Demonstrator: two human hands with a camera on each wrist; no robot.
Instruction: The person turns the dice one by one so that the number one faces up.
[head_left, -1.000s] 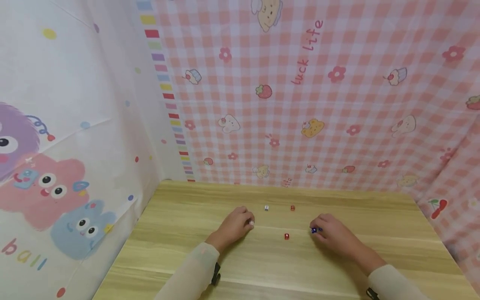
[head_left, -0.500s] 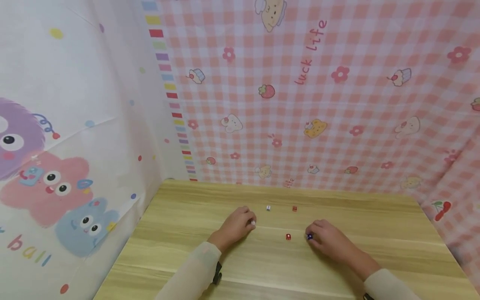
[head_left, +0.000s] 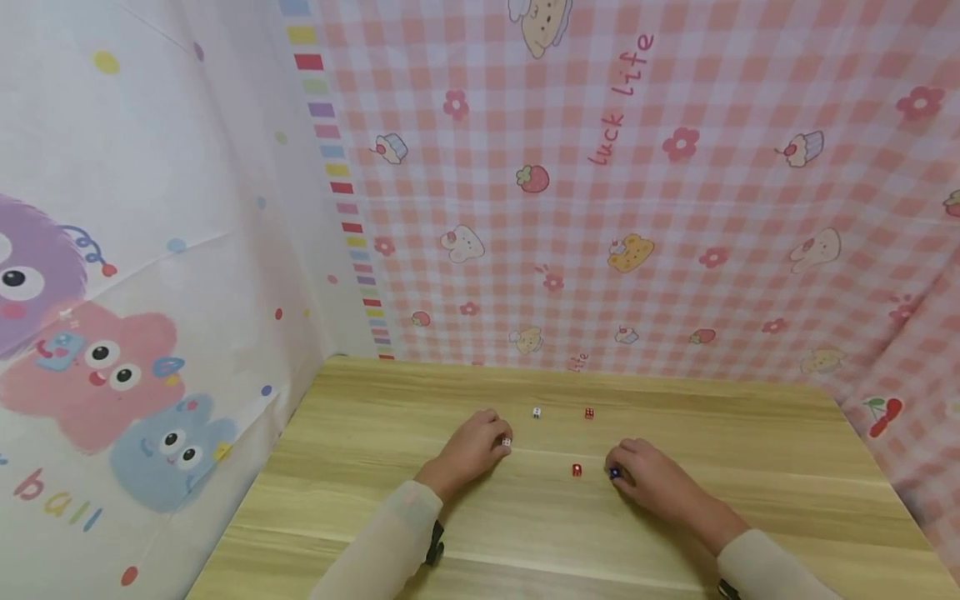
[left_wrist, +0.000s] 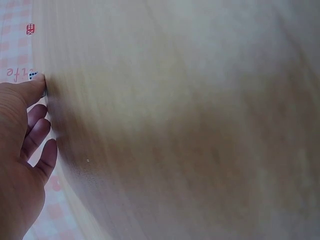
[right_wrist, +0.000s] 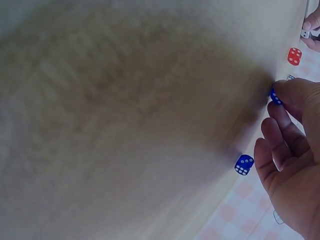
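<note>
My left hand (head_left: pixel 468 450) pinches a white die (head_left: pixel 506 442) between thumb and fingertips, low over the wooden table. In the right wrist view this white die (right_wrist: pixel 305 33) shows between the left fingertips. To the right, my right hand (head_left: pixel 660 479) pinches a blue die (head_left: pixel 615 472); the right wrist view shows this blue die (right_wrist: pixel 276 96) between thumb and index finger. A second blue die (right_wrist: pixel 244 164) sits beside the other right fingers and is hidden behind the hand in the head view. A red die (head_left: pixel 577 470) lies just left of the right fingertips.
Farther back on the wooden table (head_left: pixel 525 533) lie another white die (head_left: pixel 536 412) and another red die (head_left: pixel 589 413). A pink checked cloth (head_left: pixel 570 208) hangs behind the table's back edge, and a white printed cloth (head_left: pixel 225 333) hangs at the left.
My right hand has moved left and slightly nearer with a blue die, closer to the near red die. The second blue die has gone out of sight in the head view. My left hand stays put.
</note>
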